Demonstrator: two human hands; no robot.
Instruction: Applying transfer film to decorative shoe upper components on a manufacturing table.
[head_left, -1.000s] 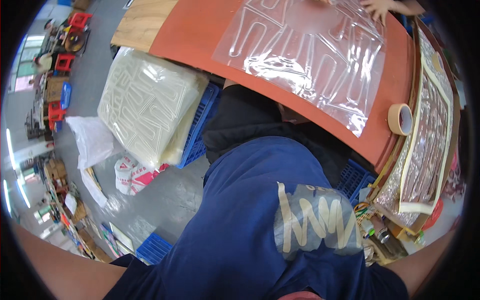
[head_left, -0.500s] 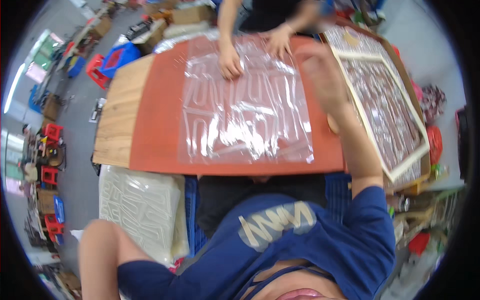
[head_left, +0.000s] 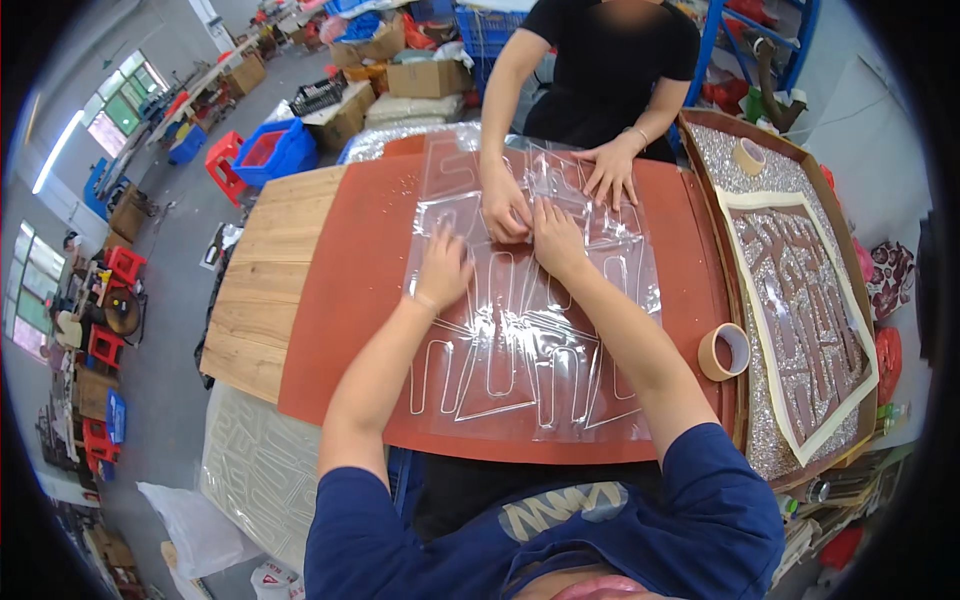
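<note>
A clear plastic sheet (head_left: 515,405) with pale looped outlines lies across the red-brown table board (head_left: 345,300). Over its left part is my left hand (head_left: 443,268), fingers spread and slightly blurred, with nothing seen in them. My right hand (head_left: 557,238) rests on the sheet's upper middle, fingers stretched forward. Close against those fingertips, a co-worker's hand (head_left: 507,213) has bent fingers at the sheet; what it pinches, if anything, is too small to tell. The co-worker's other hand (head_left: 611,172) lies flat on the sheet's far right.
Right of the sheet stands a roll of tape (head_left: 724,352). Beyond it, a cream-bordered frame (head_left: 797,325) lies on a glittery tray (head_left: 720,150) with another tape roll (head_left: 748,156). A wooden board (head_left: 265,285) adjoins at left; patterned sheets (head_left: 258,470) are stacked below.
My right hand has come from the right side onto the sheet, beside the co-worker's hand. My left arm has swung forward over the sheet. The view has tilted up, showing more of the co-worker.
</note>
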